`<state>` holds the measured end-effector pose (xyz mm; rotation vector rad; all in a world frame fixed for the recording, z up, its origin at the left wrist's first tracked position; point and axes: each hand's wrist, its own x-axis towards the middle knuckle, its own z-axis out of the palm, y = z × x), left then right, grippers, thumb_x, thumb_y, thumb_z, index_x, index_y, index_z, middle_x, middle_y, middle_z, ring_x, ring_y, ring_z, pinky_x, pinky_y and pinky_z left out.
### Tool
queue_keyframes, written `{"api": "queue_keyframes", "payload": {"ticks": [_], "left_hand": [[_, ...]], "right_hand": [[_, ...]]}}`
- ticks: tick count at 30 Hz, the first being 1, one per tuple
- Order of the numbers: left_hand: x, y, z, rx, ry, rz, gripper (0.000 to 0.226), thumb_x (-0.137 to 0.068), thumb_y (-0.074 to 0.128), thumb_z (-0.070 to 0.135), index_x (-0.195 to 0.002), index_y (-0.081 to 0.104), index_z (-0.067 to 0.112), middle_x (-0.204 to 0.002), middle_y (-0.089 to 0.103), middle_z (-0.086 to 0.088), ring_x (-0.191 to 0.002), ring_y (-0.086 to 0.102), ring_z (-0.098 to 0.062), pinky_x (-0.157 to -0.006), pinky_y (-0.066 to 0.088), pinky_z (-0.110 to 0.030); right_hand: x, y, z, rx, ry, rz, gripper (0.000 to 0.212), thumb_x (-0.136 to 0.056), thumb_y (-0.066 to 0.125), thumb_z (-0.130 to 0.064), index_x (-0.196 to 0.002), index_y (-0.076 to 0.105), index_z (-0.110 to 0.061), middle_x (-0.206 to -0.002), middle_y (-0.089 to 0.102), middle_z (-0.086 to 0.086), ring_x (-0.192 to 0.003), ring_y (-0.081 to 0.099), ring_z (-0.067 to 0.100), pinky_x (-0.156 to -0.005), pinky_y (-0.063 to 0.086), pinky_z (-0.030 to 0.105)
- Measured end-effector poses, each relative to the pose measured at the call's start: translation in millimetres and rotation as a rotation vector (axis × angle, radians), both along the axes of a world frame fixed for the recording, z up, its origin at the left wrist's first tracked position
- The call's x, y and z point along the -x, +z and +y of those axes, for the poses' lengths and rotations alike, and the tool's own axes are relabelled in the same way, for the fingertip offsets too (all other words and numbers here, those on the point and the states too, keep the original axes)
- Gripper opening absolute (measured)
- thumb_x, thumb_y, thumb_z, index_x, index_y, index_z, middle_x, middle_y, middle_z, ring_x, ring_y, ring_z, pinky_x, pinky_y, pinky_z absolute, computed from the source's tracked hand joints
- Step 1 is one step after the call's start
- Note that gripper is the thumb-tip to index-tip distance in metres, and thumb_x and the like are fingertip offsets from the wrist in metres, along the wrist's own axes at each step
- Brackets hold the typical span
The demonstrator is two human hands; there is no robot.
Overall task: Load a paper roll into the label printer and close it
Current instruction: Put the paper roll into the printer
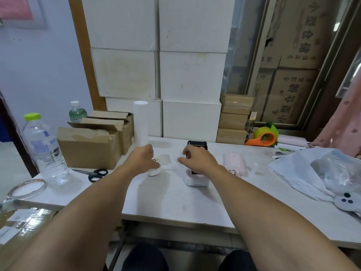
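Observation:
A small white paper roll [154,171] stands on the white table [175,204], and my left hand [143,159] closes over its top. To its right sits the white label printer [196,180], whose black lid [197,144] stands open and upright behind it. My right hand [197,160] hovers just above the printer's open compartment. Its fingers are loosely curled and apart, with nothing visible in them, and they hide the inside of the compartment. A tall white tube of stacked rolls [140,122] stands behind my left hand.
Left of my arms are black scissors [95,174], a water bottle [44,151], a clear tape ring [27,188] and open cardboard boxes [89,147]. To the right lie a pink device [234,163], an orange tape dispenser [262,136] and a plastic bag [312,171].

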<state>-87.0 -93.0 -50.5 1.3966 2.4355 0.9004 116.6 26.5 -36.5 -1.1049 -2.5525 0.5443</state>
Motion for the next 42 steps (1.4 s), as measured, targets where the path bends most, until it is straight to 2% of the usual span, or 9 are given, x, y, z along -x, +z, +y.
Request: {"api": "queue_keyframes", "payload": {"ticks": [3,7,12,15,23,30,35,39,42], "left_hand": [[-5,14,5,-0.053,0.022,-0.065,0.040,-0.069,0.089,0.030,-0.084,0.056,0.013,-0.089,0.065,-0.005,-0.070,0.059,-0.020,-0.058,0.045,-0.032],[-11,35,17,-0.094,-0.026,-0.211,0.044,-0.061,0.092,0.034,-0.081,0.058,0.013,-0.090,0.072,-0.010,-0.077,0.077,-0.026,-0.072,0.060,-0.040],[-30,55,30,-0.101,-0.173,-0.367,0.056,-0.053,0.091,0.035,-0.089,0.057,0.011,-0.099,0.074,-0.016,-0.082,0.080,-0.029,-0.083,0.064,-0.052],[-46,62,36,-0.119,-0.252,-0.430,0.052,-0.064,0.092,0.023,-0.093,0.052,0.009,-0.093,0.075,-0.016,-0.088,0.079,-0.035,-0.085,0.063,-0.053],[-60,67,43,-0.117,-0.316,-0.575,0.039,-0.077,0.085,0.006,-0.096,0.052,0.008,-0.089,0.073,-0.023,-0.091,0.078,-0.040,-0.088,0.063,-0.051],[-71,65,52,-0.112,-0.376,-0.702,0.027,-0.080,0.087,0.011,-0.092,0.065,0.003,-0.095,0.076,-0.018,-0.087,0.078,-0.028,-0.080,0.064,-0.033],[-66,65,56,-0.092,-0.400,-0.751,0.033,-0.081,0.087,0.011,-0.106,0.071,-0.005,-0.113,0.076,-0.023,-0.103,0.076,-0.031,-0.095,0.060,-0.033],[-65,62,58,-0.002,-0.449,-0.608,0.045,-0.076,0.088,0.004,-0.116,0.070,0.004,-0.123,0.073,-0.015,-0.114,0.072,-0.024,-0.103,0.055,-0.033],[-71,60,62,0.024,-0.479,-0.338,0.052,-0.069,0.090,0.007,-0.116,0.068,0.015,-0.124,0.070,-0.003,-0.112,0.068,-0.022,-0.100,0.053,-0.040]], "right_hand": [[-3,6,-1,-0.035,0.075,-0.029,0.061,-0.085,0.071,-0.057,-0.137,0.053,-0.030,-0.118,0.063,-0.010,-0.110,0.062,0.016,-0.088,0.052,0.038],[-8,12,-2,-0.405,0.234,-0.113,0.089,-0.076,0.079,-0.059,-0.152,0.042,-0.033,-0.146,0.046,-0.004,-0.125,0.052,0.019,-0.097,0.047,0.037],[-13,19,3,-0.569,0.253,-0.060,0.086,-0.072,0.083,-0.057,-0.147,0.053,-0.029,-0.153,0.047,0.000,-0.131,0.048,0.026,-0.107,0.041,0.041],[-19,24,4,-0.563,0.237,-0.027,0.072,-0.073,0.083,-0.057,-0.138,0.064,-0.030,-0.152,0.051,-0.003,-0.135,0.045,0.025,-0.109,0.036,0.040],[-40,33,13,-0.719,0.317,-0.112,0.054,-0.073,0.082,-0.048,-0.119,0.068,-0.025,-0.118,0.070,-0.008,-0.116,0.056,0.023,-0.093,0.042,0.036],[-48,38,14,-0.583,0.186,-0.053,0.042,-0.083,0.077,-0.042,-0.120,0.070,-0.022,-0.111,0.073,-0.004,-0.109,0.058,0.023,-0.088,0.044,0.036],[-56,36,17,-0.355,0.080,0.000,0.047,-0.078,0.078,-0.054,-0.105,0.069,-0.016,-0.098,0.071,-0.001,-0.091,0.063,0.023,-0.074,0.055,0.043],[-58,36,22,-0.221,0.018,0.057,0.048,-0.074,0.084,-0.054,-0.098,0.069,-0.015,-0.089,0.070,0.000,-0.082,0.063,0.022,-0.066,0.052,0.042],[-57,37,22,-0.176,0.005,0.063,0.042,-0.074,0.086,-0.046,-0.095,0.068,-0.014,-0.084,0.067,-0.001,-0.078,0.059,0.020,-0.060,0.044,0.036]]}}
